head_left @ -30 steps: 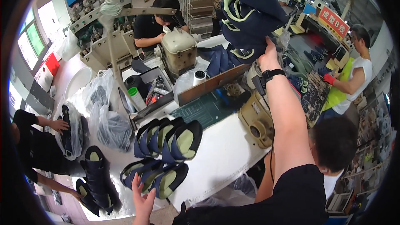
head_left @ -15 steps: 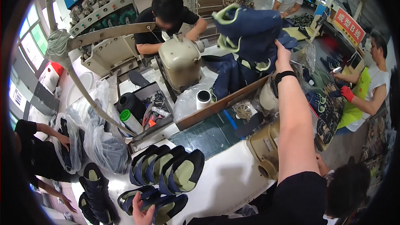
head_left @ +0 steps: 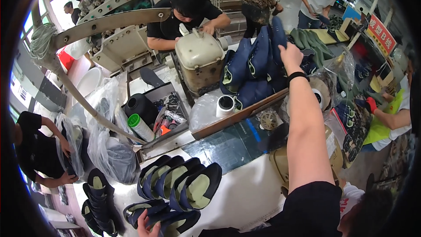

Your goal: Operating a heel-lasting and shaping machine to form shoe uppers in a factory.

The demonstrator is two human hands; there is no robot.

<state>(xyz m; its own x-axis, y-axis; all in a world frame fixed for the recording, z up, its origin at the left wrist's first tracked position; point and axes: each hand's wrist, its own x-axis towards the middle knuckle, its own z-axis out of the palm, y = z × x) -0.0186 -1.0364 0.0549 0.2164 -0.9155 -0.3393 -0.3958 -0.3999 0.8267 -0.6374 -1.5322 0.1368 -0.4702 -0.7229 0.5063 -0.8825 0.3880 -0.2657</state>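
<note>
My right arm reaches far over the table. My right hand (head_left: 290, 57) is closed on the edge of a navy shoe upper (head_left: 276, 37), which stands upright against a row of other navy shoe uppers (head_left: 249, 61) behind a brown board. Near the lower edge my left hand (head_left: 148, 226) has its thumb and fingers apart and rests beside a short row of navy uppers (head_left: 180, 223) with pale green linings. It seems to touch them without gripping. Just beyond lies a longer row of nested uppers (head_left: 175, 180). Further left is a stack of black uppers (head_left: 97, 199).
A beige sewing machine (head_left: 199, 57) stands at the back, with a co-worker (head_left: 188, 13) behind it. A tray (head_left: 169, 116) holds thread cones and small tools. A metal arm (head_left: 114, 24) crosses the left. The brown board (head_left: 241, 112) edges the pile. Co-workers stand left and right.
The navy uppers my right hand held raised and tilted have come down upright into the pile. My left hand stays by the short row. The view has shifted slightly.
</note>
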